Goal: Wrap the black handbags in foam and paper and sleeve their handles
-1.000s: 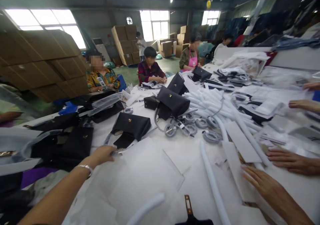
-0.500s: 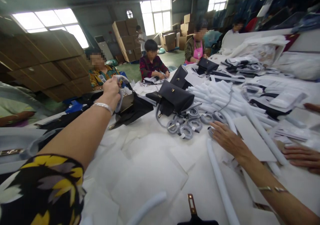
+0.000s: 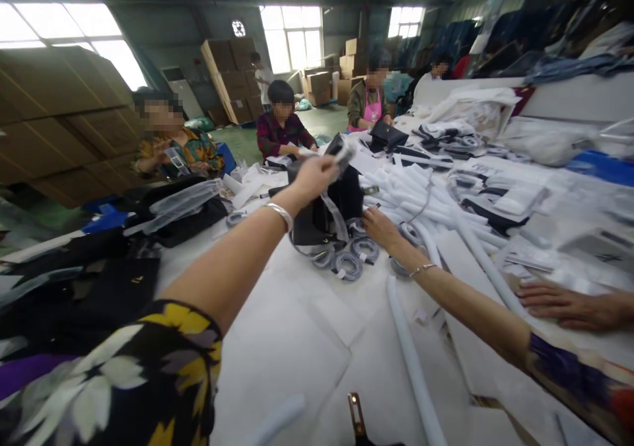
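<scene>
My left hand (image 3: 317, 172), in a floral sleeve and a bracelet, is closed on a pale grey strap (image 3: 337, 218). Blur smears its upper end. Just under the hand are black handbags (image 3: 310, 224); I cannot tell whether one hangs from the strap. Coiled grey straps (image 3: 348, 265) with white tags lie in front of the bags. A co-worker's hand (image 3: 381, 228), reaching in from the right in a differently patterned sleeve, is beside the bags and coils. My right hand is out of view.
White tubes (image 3: 411, 340) and flat paper cover much of the white table (image 3: 277, 327). More black bags (image 3: 191, 211) with wrapped straps lie left. Another person's hand (image 3: 569, 304) rests at right. Several people sit across the table; cartons (image 3: 64, 122) stand behind.
My left hand has moved right with the strap, from the left pile to above the middle bags. The co-worker's hand has shifted left toward those bags. The view has turned somewhat.
</scene>
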Demonstrator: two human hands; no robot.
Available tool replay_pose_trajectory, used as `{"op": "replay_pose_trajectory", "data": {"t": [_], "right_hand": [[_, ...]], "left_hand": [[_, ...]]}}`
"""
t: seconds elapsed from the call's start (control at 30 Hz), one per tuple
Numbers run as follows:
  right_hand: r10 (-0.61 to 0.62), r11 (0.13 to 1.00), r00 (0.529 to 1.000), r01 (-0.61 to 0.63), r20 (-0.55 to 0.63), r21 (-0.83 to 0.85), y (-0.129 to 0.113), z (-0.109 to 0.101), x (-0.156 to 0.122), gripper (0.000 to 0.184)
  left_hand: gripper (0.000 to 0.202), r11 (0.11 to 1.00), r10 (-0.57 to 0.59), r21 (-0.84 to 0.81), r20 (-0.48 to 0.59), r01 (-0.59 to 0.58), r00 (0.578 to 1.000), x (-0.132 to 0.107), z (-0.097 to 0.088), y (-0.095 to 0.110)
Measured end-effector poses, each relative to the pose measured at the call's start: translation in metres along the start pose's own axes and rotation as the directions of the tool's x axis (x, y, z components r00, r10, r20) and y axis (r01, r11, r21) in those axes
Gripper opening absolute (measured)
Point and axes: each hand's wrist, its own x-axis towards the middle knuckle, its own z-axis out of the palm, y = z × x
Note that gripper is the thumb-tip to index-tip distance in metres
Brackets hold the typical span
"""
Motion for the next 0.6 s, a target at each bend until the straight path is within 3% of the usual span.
{"op": "replay_pose_trajectory", "data": {"t": [0.1,0.17,0.23,0.33,0.43,0.47,0.5,0.53,0.57,0.6], "right_hand": [[0.071,0.991,0.997,-0.068,-0.02,0.118,-0.015,-0.032,-0.001,0.032],[0.113,0.973,0.993,-0.103,-0.039,0.208,-0.023,-0.062,-0.002,0.037],[0.143,0.945,0.989,-0.124,-0.042,0.304,-0.027,-0.098,-0.003,0.036],[0.182,0.867,0.983,-0.152,-0.02,0.474,-0.033,-0.164,-0.004,0.033],[0.166,0.771,0.986,-0.143,0.022,0.62,-0.058,-0.229,-0.013,0.059],[0.124,0.716,0.99,-0.131,0.059,0.685,-0.077,-0.246,-0.021,0.064],[-0.014,0.544,0.979,-0.163,0.203,0.823,-0.103,-0.26,-0.033,0.06],[-0.218,0.345,0.903,-0.284,0.371,0.895,-0.134,-0.269,-0.049,0.047],[-0.316,0.168,0.851,-0.386,0.42,0.907,-0.168,-0.274,-0.07,0.032],[-0.392,0.131,0.806,-0.429,0.444,0.894,-0.205,-0.276,-0.095,0.026]], "left_hand": [[0.03,0.993,-0.111,0.055,0.23,0.1,0.967,-0.047,0.038,-0.015],[0.03,0.989,-0.145,0.073,0.297,0.129,0.944,-0.079,0.039,-0.018],[0.034,0.986,-0.166,0.075,0.31,0.15,0.936,-0.115,0.024,-0.011],[0.036,0.973,-0.232,0.077,0.271,0.219,0.934,-0.183,-0.016,0.013],[0.032,0.938,-0.347,0.086,0.246,0.337,0.905,-0.271,-0.059,0.045],[0.031,0.92,-0.391,0.093,0.23,0.38,0.891,-0.303,-0.071,0.055],[0.03,0.898,-0.439,0.099,0.205,0.428,0.875,-0.337,-0.082,0.064],[0.03,0.872,-0.489,0.103,0.173,0.478,0.855,-0.371,-0.091,0.073],[0.03,0.838,-0.546,0.101,0.139,0.536,0.826,-0.405,-0.099,0.08],[0.031,0.794,-0.608,0.085,0.104,0.602,0.787,-0.439,-0.105,0.086]]}}
